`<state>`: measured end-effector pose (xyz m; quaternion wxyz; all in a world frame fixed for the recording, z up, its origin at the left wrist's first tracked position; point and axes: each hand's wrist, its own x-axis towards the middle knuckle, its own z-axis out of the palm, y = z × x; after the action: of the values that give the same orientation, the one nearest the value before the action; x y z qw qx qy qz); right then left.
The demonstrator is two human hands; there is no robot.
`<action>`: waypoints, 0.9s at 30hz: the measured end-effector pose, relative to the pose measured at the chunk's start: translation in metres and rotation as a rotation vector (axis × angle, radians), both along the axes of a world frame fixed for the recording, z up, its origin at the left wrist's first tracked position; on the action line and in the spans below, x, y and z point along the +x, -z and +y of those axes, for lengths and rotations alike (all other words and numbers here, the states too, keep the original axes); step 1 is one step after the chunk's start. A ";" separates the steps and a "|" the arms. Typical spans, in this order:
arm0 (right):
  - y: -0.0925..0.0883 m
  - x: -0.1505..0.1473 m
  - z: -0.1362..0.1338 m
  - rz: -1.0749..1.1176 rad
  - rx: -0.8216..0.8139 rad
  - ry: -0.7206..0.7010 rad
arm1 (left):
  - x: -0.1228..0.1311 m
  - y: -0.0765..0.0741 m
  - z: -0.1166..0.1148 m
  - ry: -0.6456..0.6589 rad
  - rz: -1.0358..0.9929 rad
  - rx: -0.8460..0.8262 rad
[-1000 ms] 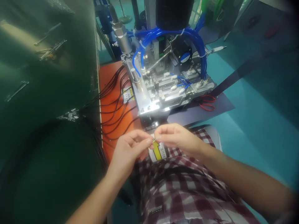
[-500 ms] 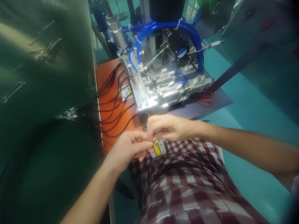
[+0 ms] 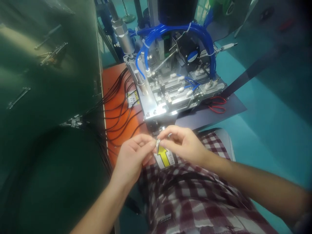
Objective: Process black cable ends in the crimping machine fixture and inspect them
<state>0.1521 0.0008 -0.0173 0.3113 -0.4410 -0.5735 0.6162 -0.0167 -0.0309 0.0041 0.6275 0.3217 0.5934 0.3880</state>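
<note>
My left hand is closed in a pinch, thumb against fingers, on a small pale piece too tiny to name. From the other side, the bent thumb and index finger of my right hand close on the same piece. Below the fingertips lies a white label with a yellow arrow, partly covered by the hands. Just beyond them stands a metal machine fixture with cylinders and fittings.
Black cables cross the orange plate to pale-tipped ends on the dark green table. Thin metal parts lie farther up it. Blue air tubes arch over the fixture; a red wire loop hangs right.
My right hand has turned and drawn slightly back to the right, uncovering more of the yellow arrow. My left hand stays pinched at nearly the same spot. The view has shifted slightly.
</note>
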 end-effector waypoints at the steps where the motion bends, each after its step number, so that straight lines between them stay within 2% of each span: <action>1: 0.002 -0.003 -0.004 0.017 -0.019 0.027 | 0.001 0.000 0.001 -0.002 0.012 -0.004; 4: 0.006 -0.010 -0.010 0.041 -0.015 0.066 | 0.003 0.001 0.001 0.000 0.044 0.001; 7: 0.002 -0.012 -0.012 0.015 -0.013 0.103 | 0.006 0.004 -0.006 0.018 0.152 0.100; 9: -0.006 -0.012 -0.013 0.041 -0.118 0.121 | 0.009 0.007 -0.013 0.021 0.377 0.345; 10: -0.011 -0.011 -0.014 0.073 -0.197 0.126 | 0.010 0.007 -0.017 0.018 0.508 0.523; 12: -0.020 -0.011 -0.015 0.159 -0.352 0.127 | 0.011 0.007 -0.021 0.043 0.624 0.723; 13: -0.024 -0.010 -0.016 0.187 -0.398 0.127 | 0.011 0.007 -0.021 0.039 0.614 0.724; 14: -0.027 -0.010 -0.017 0.206 -0.431 0.123 | 0.011 0.005 -0.020 0.030 0.556 0.655; 17: -0.025 -0.009 -0.017 0.213 -0.447 0.113 | 0.008 0.001 -0.013 -0.024 0.259 0.313; 19: -0.019 -0.009 -0.018 0.183 -0.389 0.111 | 0.006 0.000 -0.008 -0.044 0.117 0.184; 24: -0.004 -0.012 -0.020 0.057 -0.130 0.147 | 0.005 0.002 -0.005 -0.036 0.039 0.106; 27: -0.002 -0.011 -0.019 0.032 -0.061 0.118 | 0.005 0.002 -0.006 -0.015 0.007 0.098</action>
<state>0.1408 -0.0178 -0.0158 0.3427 -0.4736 -0.5223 0.6209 -0.0113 -0.0369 0.0018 0.6058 0.3491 0.5783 0.4203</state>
